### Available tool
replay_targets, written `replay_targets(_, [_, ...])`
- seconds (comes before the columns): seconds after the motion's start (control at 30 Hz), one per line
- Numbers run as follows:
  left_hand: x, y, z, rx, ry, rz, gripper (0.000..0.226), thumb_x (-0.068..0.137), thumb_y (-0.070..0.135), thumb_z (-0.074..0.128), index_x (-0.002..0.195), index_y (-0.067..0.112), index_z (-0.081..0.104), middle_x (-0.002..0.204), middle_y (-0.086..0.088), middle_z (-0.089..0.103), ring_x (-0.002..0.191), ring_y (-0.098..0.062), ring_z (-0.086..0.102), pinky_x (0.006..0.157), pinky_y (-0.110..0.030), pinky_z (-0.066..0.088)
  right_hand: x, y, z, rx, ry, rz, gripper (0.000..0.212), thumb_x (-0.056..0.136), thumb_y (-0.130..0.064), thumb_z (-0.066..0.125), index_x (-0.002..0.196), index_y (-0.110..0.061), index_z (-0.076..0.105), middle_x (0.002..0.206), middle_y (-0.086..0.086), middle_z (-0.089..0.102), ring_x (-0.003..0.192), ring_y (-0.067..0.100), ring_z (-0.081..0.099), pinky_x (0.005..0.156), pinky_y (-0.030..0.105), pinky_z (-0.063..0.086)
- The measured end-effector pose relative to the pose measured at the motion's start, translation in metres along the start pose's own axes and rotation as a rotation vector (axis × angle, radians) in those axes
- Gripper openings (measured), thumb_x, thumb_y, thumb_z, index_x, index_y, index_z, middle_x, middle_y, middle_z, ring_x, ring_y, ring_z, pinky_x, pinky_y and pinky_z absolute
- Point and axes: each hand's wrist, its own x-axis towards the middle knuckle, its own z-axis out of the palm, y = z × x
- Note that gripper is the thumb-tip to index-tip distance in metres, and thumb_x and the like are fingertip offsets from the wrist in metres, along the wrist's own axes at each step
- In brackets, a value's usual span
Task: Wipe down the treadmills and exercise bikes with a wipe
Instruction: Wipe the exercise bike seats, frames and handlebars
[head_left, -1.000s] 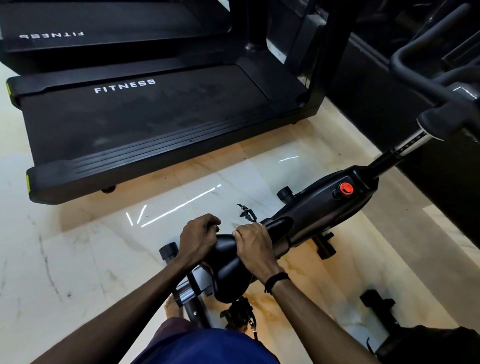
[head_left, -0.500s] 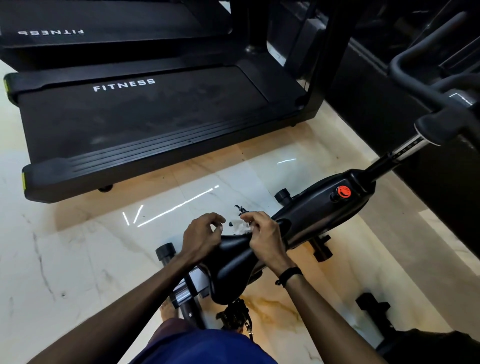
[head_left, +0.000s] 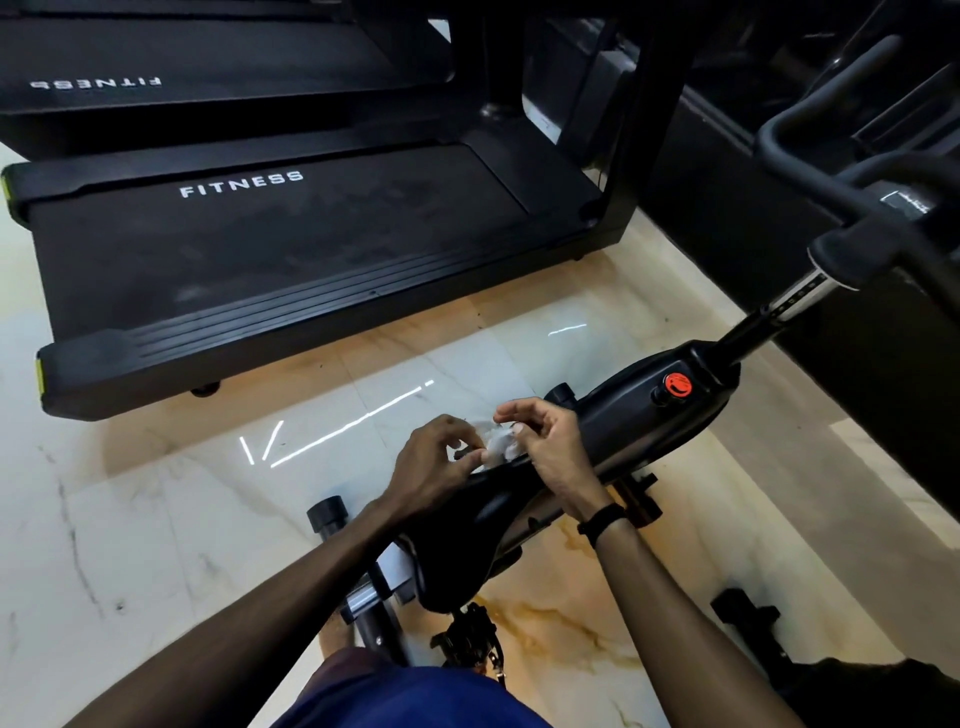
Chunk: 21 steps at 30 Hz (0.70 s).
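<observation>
Both hands are gathered over the nose of the exercise bike's saddle (head_left: 467, 525), where a small crumpled white wipe (head_left: 497, 446) is pinched between them: the left hand (head_left: 441, 457) grips its near edge with curled fingertips, the right hand (head_left: 545, 441) holds its far side. The step in hand is judged to be a refolding or re-bunching of the wipe before the bike is wiped further. Next, the wipe would need to be settled in one hand and pressed flat against the saddle just below the grip. Beyond the grip, the bike frame (head_left: 623, 426) with its red knob (head_left: 678, 386) runs up to the handlebars (head_left: 841, 176). To the far left of the grip a treadmill (head_left: 260, 249) is seen on the marble floor (head_left: 130, 519). Nothing is seen to block the wipe's path.
</observation>
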Motion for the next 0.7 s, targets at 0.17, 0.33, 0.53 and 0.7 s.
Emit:
replay_targets(0.17, [0.019,0.013,-0.009,0.028,-0.053,0.033,0.028,0.067,0.059,0.072,0.083,0.036,0.069,0.09,0.015,0.072,0.08,-0.004,0.065,0.069,-0.03,0.05,0.013,-0.013,-0.007,0.036,-0.041,-0.023,0.028,0.093,0.014,0.051,0.104,-0.005,0.069,0.104,0.015,0.073,0.097,0.019,0.069,0.082,0.024,0.056])
replay_targets(0.33, [0.034,0.029,-0.011,-0.029,-0.008,0.081,0.012,0.078,0.042,0.067,0.073,0.032,0.069,0.069,0.01,0.07,0.063,-0.006,0.065,0.063,-0.036,0.054,0.02,-0.025,-0.021,0.159,-0.136,-0.007,0.029,0.09,0.017,0.054,0.11,-0.001,0.065,0.099,0.01,0.073,0.089,0.016,0.069,0.081,0.03,0.059])
replay_targets(0.53, [0.044,0.024,-0.024,-0.039,-0.076,0.076,0.01,0.087,0.005,0.068,0.084,0.009,0.077,0.069,0.003,0.071,0.06,-0.01,0.062,0.067,-0.033,0.053,0.033,-0.02,-0.028,-0.487,0.052,-0.12,0.039,0.086,0.018,0.05,0.092,-0.014,0.071,0.09,-0.001,0.072,0.09,0.013,0.068,0.078,0.007,0.05])
replay_targets(0.7, [0.043,0.025,-0.022,-0.114,-0.083,0.035,0.012,0.09,0.021,0.067,0.087,0.01,0.073,0.074,-0.006,0.071,0.063,-0.016,0.061,0.061,-0.037,0.05,0.03,-0.018,-0.029,-0.45,0.089,-0.055,0.038,0.09,0.015,0.045,0.091,-0.013,0.071,0.088,0.001,0.07,0.085,0.01,0.063,0.07,-0.003,0.04])
